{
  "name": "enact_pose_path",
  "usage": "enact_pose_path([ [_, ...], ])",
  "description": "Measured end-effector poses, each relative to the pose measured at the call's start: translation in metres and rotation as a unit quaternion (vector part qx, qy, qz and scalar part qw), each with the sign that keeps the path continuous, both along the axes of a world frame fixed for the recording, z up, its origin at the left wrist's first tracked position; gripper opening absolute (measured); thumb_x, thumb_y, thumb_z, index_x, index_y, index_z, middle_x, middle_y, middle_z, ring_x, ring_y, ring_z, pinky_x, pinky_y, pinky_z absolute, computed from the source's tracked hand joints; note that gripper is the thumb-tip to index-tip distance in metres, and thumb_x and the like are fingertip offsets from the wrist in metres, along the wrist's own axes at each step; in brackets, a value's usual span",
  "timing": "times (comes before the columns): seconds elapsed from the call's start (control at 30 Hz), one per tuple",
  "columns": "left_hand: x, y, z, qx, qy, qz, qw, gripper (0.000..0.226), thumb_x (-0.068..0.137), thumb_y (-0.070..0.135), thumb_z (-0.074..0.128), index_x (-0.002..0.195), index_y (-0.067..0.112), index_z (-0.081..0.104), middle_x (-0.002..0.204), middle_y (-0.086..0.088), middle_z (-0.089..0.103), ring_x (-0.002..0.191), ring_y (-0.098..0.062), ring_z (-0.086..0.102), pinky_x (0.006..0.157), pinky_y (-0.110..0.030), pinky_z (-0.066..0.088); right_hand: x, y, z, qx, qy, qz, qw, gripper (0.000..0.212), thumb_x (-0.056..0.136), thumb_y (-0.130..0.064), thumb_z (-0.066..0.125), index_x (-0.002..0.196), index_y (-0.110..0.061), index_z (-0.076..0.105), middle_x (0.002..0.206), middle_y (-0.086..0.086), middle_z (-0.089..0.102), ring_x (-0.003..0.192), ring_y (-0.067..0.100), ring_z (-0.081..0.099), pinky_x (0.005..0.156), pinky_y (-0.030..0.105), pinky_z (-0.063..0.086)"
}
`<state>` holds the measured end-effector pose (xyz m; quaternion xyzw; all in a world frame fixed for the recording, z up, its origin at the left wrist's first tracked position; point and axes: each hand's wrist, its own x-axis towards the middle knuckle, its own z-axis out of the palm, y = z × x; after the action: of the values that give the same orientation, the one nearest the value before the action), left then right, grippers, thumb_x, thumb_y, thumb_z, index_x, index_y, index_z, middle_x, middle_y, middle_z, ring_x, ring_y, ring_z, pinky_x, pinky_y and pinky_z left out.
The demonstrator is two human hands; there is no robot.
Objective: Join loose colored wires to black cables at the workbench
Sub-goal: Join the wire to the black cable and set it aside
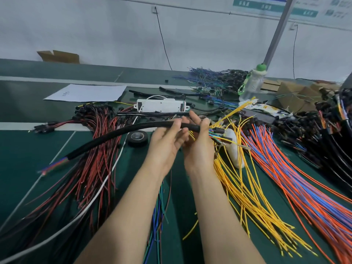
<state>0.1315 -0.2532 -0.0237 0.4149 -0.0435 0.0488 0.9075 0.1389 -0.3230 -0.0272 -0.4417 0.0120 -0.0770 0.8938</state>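
A thick black sleeved cable (114, 133) arcs above the green bench, with coloured wire ends poking out at its lower left end (55, 165) and at its right end (214, 133). My left hand (167, 141) grips the cable from below, fingers curled over it. My right hand (198, 143) holds the cable's right end, just beside the exposed coloured wires and small black connectors. Loose yellow wires (245, 189) fan out under my right hand.
Red-and-black leads (91, 168) lie at left, orange and blue wires (297, 180) at right, black cables (337, 141) at far right. A black tape roll (137, 138), a white box (162, 105), a paper sheet (85, 92) and a bottle (251, 82) stand behind.
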Motion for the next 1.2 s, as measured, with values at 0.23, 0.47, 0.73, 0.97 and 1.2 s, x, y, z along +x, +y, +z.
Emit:
enact_pose_path([
  [0.23, 0.002, 0.006, 0.007, -0.035, 0.024, 0.029, 0.999, 0.013, 0.095, 0.011, 0.052, 0.088, 0.002, 0.059, 0.068, 0.0, 0.07, 0.061, -0.005, 0.064, 0.058, -0.015, 0.052, -0.005, 0.004, 0.009, 0.024, 0.031, 0.073, 0.997, 0.046, 0.098, -0.054, 0.031, 0.123, -0.027, 0.059, 0.105, 0.001, 0.064, 0.087, 0.014, 0.055, 0.072, 0.029, 0.038],
  [0.47, 0.002, 0.014, 0.022, -0.018, -0.017, 0.064, 0.998, 0.017, 0.096, 0.009, 0.05, 0.085, 0.002, 0.06, 0.068, -0.001, 0.068, 0.061, -0.005, 0.063, 0.061, -0.015, 0.052, -0.01, 0.005, 0.02, 0.128, -0.001, 0.115, 0.985, 0.039, 0.1, -0.045, 0.033, 0.124, -0.027, 0.057, 0.121, -0.002, 0.064, 0.1, 0.013, 0.056, 0.1, 0.035, 0.038],
  [0.73, -0.013, 0.009, 0.057, 0.09, -0.071, 0.086, 0.99, 0.022, 0.096, 0.012, 0.053, 0.079, 0.009, 0.067, 0.075, -0.002, 0.072, 0.071, -0.011, 0.068, 0.069, -0.022, 0.055, -0.015, 0.019, 0.058, 0.074, -0.012, 0.109, 0.991, 0.028, 0.1, -0.039, 0.04, 0.105, -0.027, 0.065, 0.094, -0.006, 0.069, 0.081, 0.005, 0.064, 0.071, 0.023, 0.049],
  [0.97, -0.05, 0.013, 0.137, 0.385, -0.217, 0.185, 0.878, 0.014, 0.092, 0.017, 0.059, 0.094, 0.029, 0.066, 0.09, 0.007, 0.07, 0.075, -0.004, 0.064, 0.074, -0.024, 0.054, -0.034, 0.005, 0.138, 0.067, -0.084, 0.128, 0.986, 0.031, 0.101, -0.037, 0.04, 0.095, -0.014, 0.06, 0.085, 0.006, 0.06, 0.074, 0.014, 0.054, 0.057, 0.022, 0.042],
  [1.2, -0.091, 0.022, 0.196, 0.366, -0.298, -0.038, 0.881, 0.028, 0.101, 0.01, 0.039, 0.115, 0.021, 0.06, 0.094, 0.002, 0.072, 0.071, -0.01, 0.068, 0.062, -0.018, 0.053, -0.043, -0.083, 0.204, 0.132, -0.139, 0.012, 0.981, 0.034, 0.104, -0.029, 0.038, 0.079, -0.009, 0.049, 0.052, 0.006, 0.061, 0.044, 0.014, 0.058, 0.04, 0.018, 0.046],
])
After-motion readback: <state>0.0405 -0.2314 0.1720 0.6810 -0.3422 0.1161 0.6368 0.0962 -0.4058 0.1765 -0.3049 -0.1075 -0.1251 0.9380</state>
